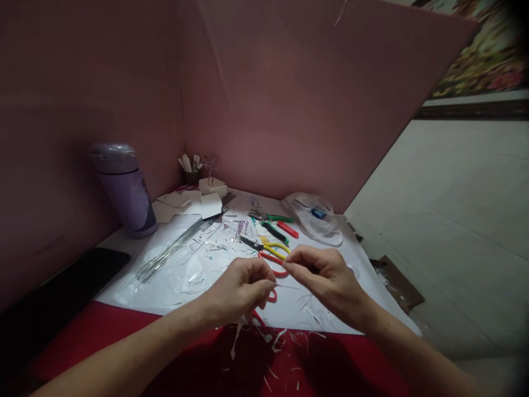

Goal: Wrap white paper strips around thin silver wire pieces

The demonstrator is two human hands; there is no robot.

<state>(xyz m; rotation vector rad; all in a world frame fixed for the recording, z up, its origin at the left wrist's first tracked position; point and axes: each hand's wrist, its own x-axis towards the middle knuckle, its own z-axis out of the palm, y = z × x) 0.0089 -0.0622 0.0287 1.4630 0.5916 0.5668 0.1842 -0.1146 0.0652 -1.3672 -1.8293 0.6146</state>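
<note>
My left hand (243,286) is closed in a pinch on a thin pale strand (287,286), which sticks out toward the right; whether it is wire or paper I cannot tell. Close by on the right, my right hand (328,278) pinches thumb against fingers, and what lies between the tips is too small to make out. Just behind both hands are pliers (278,249) with one yellow and one red handle. Red loop handles (273,296) are partly hidden by my left hand. Curled paper scraps (280,340) lie below the hands.
Green-handled pliers (276,232) and a small red object (288,229) lie farther back. To their right is a clear plastic bag (330,234). A bundle of thin wires (165,256), white card pieces (211,205) and a purple tumbler (126,193) occupy the left. Pink panels surround the back.
</note>
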